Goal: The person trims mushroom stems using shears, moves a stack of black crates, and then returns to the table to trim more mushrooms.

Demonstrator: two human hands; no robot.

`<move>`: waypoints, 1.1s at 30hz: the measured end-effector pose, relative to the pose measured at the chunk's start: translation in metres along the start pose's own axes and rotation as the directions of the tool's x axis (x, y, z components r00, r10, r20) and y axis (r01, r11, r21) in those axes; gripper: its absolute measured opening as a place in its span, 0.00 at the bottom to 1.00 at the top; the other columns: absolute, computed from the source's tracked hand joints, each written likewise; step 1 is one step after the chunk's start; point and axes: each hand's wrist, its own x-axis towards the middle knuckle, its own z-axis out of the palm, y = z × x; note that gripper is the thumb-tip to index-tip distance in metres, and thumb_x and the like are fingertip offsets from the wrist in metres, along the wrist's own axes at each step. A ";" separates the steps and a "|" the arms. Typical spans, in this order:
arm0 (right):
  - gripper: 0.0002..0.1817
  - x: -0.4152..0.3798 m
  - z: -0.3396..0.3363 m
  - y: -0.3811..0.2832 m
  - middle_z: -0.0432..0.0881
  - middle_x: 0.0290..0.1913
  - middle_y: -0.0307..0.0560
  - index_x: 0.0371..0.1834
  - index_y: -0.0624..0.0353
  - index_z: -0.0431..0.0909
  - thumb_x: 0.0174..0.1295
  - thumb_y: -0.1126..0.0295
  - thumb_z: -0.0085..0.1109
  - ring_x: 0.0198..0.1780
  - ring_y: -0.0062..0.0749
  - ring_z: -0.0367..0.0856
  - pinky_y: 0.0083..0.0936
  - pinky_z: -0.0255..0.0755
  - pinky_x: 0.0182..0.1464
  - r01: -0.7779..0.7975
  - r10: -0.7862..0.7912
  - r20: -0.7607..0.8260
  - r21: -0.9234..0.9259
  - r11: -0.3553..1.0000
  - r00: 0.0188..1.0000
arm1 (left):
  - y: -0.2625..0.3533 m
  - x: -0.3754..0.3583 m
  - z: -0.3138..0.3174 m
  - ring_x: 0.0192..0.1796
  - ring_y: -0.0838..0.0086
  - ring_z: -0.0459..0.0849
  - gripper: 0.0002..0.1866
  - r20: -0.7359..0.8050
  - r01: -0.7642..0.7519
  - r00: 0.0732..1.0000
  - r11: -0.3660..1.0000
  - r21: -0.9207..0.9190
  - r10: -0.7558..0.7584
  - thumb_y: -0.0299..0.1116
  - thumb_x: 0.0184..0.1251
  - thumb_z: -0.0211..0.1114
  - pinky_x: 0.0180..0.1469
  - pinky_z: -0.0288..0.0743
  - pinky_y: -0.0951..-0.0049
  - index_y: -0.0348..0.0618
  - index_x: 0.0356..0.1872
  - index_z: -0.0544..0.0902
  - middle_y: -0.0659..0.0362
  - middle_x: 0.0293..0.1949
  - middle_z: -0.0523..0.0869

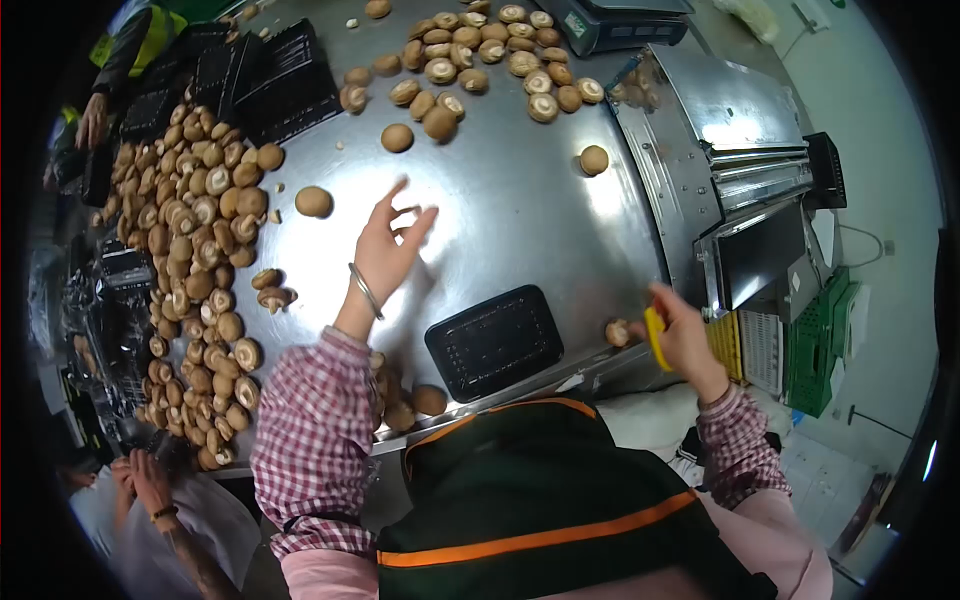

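Observation:
My left hand (390, 245), with a bangle at its wrist, reaches over the bare metal tabletop (490, 225). Its fingers are apart and nothing is in them. A single brown mushroom (314, 201) lies to its left, another (397, 137) beyond the fingertips. At the table's right edge, my right hand (688, 345) is closed on what look like yellow-handled scissors (655, 337); the blades cannot be made out. Just left of them is a mushroom (618, 332), stem side partly showing. Between my hands, near the front edge, an empty black tray (494, 343) lies flat.
A long heap of mushrooms (205, 240) covers the left side; another group (465, 50) lies at the back. Black trays (285, 85) are stacked back left. A scale (625, 25) and a metal machine (740, 110) stand right. Other people's hands (148, 480) work at left.

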 end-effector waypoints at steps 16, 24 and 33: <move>0.31 0.186 0.022 -0.083 0.79 0.41 0.49 0.57 0.62 0.66 0.54 0.62 0.68 0.39 0.30 0.77 0.23 0.72 0.44 0.298 -0.081 -0.508 0.362 0.883 0.857 | -0.079 -0.010 -0.065 0.61 0.43 0.62 0.37 -0.381 0.124 0.900 0.711 0.692 0.213 0.27 0.53 0.64 0.60 0.64 0.55 0.43 0.66 0.60 0.36 0.61 0.61; 0.23 0.153 0.095 -0.178 0.79 0.43 0.44 0.57 0.61 0.63 0.60 0.78 0.59 0.38 0.15 0.75 0.12 0.70 0.39 0.111 -0.143 -0.040 0.841 0.530 0.989 | -0.056 0.084 -0.035 0.50 0.52 0.75 0.34 -0.198 -0.081 0.980 0.941 -0.329 0.015 0.26 0.55 0.66 0.56 0.69 0.59 0.40 0.64 0.62 0.42 0.54 0.72; 0.21 0.132 0.117 -0.179 0.79 0.41 0.45 0.56 0.59 0.61 0.61 0.80 0.54 0.32 0.17 0.75 0.13 0.70 0.31 0.096 -0.138 -0.025 0.837 0.539 0.990 | -0.064 0.121 -0.005 0.59 0.51 0.72 0.24 -0.308 -0.122 0.947 0.989 -0.090 0.089 0.32 0.68 0.52 0.61 0.64 0.62 0.35 0.63 0.66 0.42 0.52 0.76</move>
